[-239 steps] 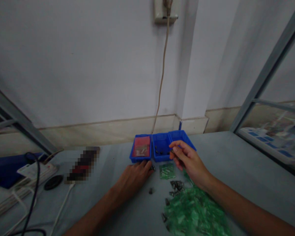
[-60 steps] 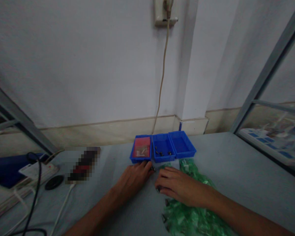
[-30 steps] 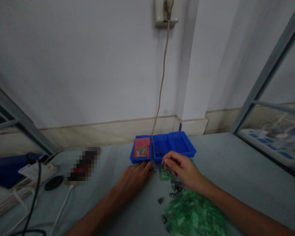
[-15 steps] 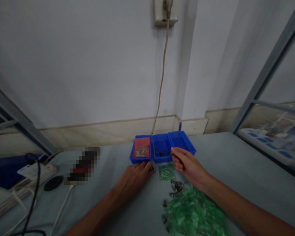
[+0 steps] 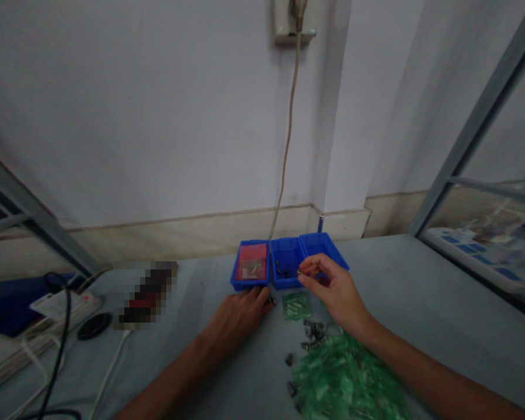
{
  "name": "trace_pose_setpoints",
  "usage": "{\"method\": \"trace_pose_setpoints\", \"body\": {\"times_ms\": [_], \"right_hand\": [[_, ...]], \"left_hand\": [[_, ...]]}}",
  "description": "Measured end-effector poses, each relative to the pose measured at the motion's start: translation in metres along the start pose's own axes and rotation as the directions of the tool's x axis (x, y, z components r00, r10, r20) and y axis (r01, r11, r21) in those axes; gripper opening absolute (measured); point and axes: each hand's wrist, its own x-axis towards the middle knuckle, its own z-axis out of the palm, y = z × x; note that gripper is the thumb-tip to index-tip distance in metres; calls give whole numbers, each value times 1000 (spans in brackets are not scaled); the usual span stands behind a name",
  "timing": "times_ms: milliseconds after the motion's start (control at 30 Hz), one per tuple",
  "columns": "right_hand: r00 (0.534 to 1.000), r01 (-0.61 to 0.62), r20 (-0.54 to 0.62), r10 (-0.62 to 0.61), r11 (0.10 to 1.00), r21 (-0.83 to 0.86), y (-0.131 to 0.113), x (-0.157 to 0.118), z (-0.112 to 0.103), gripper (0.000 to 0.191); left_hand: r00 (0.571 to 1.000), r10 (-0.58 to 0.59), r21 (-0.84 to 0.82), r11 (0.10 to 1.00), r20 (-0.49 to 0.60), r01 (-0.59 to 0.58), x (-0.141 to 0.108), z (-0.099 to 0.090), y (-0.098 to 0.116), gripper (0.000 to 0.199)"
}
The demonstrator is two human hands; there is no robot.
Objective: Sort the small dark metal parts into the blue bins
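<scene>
My right hand [image 5: 332, 286] is over the front of the middle blue bin [image 5: 289, 248], thumb and fingertip pinched on a small dark metal screw [image 5: 300, 272]. A few more screws [image 5: 282, 272] lie inside that bin. My left hand [image 5: 247, 306] rests on the table against the front of the left blue bin [image 5: 240, 286], its fingers curled. A small metal screw [image 5: 272, 300] shows at its thumb and fingertips. Between the hands lies a small green bag [image 5: 296, 306] with metal pieces in it. Closer in is a loose heap of screws [image 5: 315, 332].
A big pile of green bags [image 5: 345, 379] covers the near table. The left bin holds a red sheet [image 5: 252, 255] and a clear bag of parts [image 5: 252, 269]. A third blue bin [image 5: 326, 248] stands at right. Cables and a power strip [image 5: 76, 306] lie at left.
My right hand has shifted slightly left, and its grip has turned so that the screw shows between thumb and fingertip. My left hand has stayed in place.
</scene>
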Motion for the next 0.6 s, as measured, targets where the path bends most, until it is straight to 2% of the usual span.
{"method": "trace_pose_setpoints", "body": {"times_ms": [167,300,400,500,600], "right_hand": [[972,231,23,-235,928,-293,-6,-7,0,16],[960,277,66,-271,901,-333,-10,-9,1,14],[976,216,56,-209,945,-246,-11,-9,2,12],[997,67,48,-63,993,-98,-11,-7,3,12],[995,-74,67,70,996,54,-8,-3,3,19]], "left_hand": [[1000,2,-1,1000,-12,-2,0,5,-2,20],[1000,0,-1,1000,-21,0,0,6,-2,21],[1000,2,5,1000,-7,-2,0,4,-2,22],[1000,7,3,1000,-5,-7,-1,2,-2,23],[1000,2,-7,1000,2,-2,-1,0,-1,24]]}}
